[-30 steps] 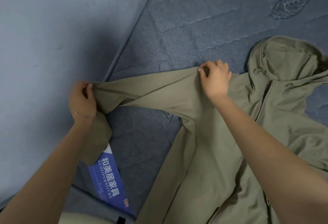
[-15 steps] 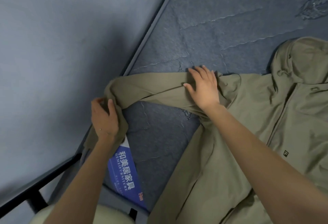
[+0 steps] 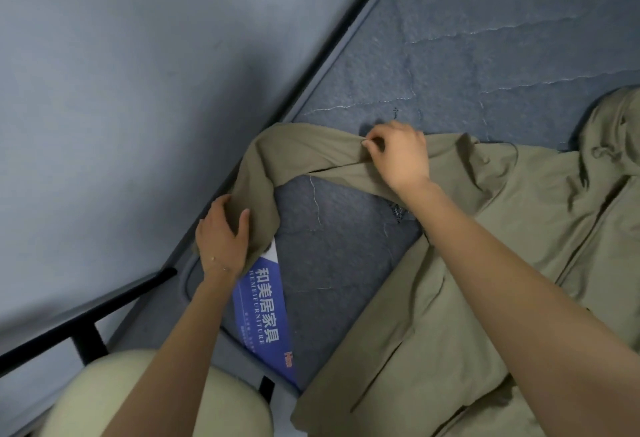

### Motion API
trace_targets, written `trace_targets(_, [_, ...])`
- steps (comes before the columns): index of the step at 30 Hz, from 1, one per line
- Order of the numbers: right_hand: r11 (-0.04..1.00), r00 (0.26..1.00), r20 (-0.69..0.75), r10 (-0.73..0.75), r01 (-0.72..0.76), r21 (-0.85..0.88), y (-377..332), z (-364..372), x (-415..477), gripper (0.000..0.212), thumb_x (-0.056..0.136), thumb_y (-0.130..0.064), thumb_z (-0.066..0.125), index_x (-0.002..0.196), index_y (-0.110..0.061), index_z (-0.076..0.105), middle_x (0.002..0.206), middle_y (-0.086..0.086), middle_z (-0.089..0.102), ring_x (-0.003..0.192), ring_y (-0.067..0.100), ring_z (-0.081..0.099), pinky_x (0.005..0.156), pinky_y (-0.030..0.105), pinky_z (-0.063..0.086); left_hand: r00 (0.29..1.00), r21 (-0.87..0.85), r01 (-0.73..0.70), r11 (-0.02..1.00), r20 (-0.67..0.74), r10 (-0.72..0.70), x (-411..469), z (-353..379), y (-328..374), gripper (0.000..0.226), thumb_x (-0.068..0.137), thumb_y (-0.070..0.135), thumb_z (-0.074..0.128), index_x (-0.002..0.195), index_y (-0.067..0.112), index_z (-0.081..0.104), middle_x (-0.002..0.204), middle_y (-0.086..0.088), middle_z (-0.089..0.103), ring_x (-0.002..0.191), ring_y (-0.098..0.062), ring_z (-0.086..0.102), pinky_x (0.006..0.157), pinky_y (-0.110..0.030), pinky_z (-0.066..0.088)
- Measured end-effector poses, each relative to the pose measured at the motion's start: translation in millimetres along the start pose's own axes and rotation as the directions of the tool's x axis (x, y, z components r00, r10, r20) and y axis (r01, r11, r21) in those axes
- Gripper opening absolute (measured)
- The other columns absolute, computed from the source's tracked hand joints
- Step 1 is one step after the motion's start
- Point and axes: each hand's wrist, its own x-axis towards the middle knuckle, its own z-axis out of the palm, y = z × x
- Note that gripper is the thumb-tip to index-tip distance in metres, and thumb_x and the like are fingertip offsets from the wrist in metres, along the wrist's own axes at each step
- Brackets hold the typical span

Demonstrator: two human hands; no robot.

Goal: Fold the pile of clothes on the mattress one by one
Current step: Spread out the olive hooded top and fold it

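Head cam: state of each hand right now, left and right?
Left hand: closed, gripping the cuff end of the sleeve of the olive jacket.
Right hand: closed, pinching the same sleeve nearer the shoulder.

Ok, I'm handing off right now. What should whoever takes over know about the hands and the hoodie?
Left hand grips the cuff end of the sleeve at the mattress corner, beside the blue label.
Right hand pinches the sleeve's upper edge, nearer the shoulder.
The olive hoodie lies spread on the mattress, hood at the right edge of view.
Done: hoodie laid out.
Left: fold this sleeve across the body, then the remaining folds. No other clothes are in view.
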Motion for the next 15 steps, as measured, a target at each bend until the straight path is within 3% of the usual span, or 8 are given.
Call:
trace_targets(3, [1.0, 0.999, -0.045, 0.009, -0.009, 0.002, 0.3, -9.0, 2.6, 0.02, 0.096, -0.026, 0.053, 0.102, -0.016, 0.068, 0.105, 0.007, 0.067, 0.106, 0.029, 0.056, 0.087, 0.036, 0.033, 0.988, -0.04, 0.143, 0.989, -0.056, -0.145, -2.2, -3.3, -11.4, 0.031, 0.097, 0.023, 0.053, 0.121, 0.004, 0.053, 0.115, -0.019, 0.063, 0.105, -0.038, 0.059, 0.088, -0.042, 0.044])
trace_targets(8, [0.997, 0.997, -0.01, 0.079, -0.079, 0.005, -4.3, -25.2, 19.2, 0.026, 0.101, -0.022, 0.042, 0.105, -0.007, 0.063, 0.105, 0.019, 0.066, 0.101, 0.039, 0.057, 0.087, 0.039, 0.037, 0.964, -0.107, 0.214, 0.971, -0.139, -0.228, 5.4, -11.9, -21.7, 0.021, 0.099, 0.015, 0.047, 0.103, -0.001, 0.061, 0.099, -0.023, 0.066, 0.091, -0.037, 0.06, 0.068, -0.03, 0.033])
trace_targets(11, [0.989, 0.995, 0.007, 0.101, -0.101, 0.11, -13.0, -32.9, 26.6, 0.026, 0.102, -0.018, 0.039, 0.103, 0.0, 0.057, 0.101, 0.025, 0.064, 0.097, 0.043, 0.056, 0.082, 0.043, 0.04, 0.982, -0.089, 0.172, 0.981, -0.07, -0.178, 11.0, -19.0, -24.8, 0.022, 0.1, 0.019, 0.047, 0.107, 0.001, 0.057, 0.1, -0.021, 0.064, 0.09, -0.035, 0.059, 0.069, -0.031, 0.033])
trace_targets(15, [0.987, 0.99, -0.033, 0.14, -0.137, 0.08, -21.1, -33.0, 26.5, 0.026, 0.102, -0.019, 0.038, 0.103, -0.002, 0.057, 0.1, 0.022, 0.064, 0.097, 0.04, 0.056, 0.083, 0.041, 0.04, 0.983, -0.083, 0.163, 0.983, 0.097, -0.154, 10.7, -25.7, -34.4, 0.032, 0.093, 0.028, 0.06, 0.115, 0.006, 0.055, 0.106, -0.011, 0.063, 0.095, -0.028, 0.058, 0.077, -0.03, 0.038])
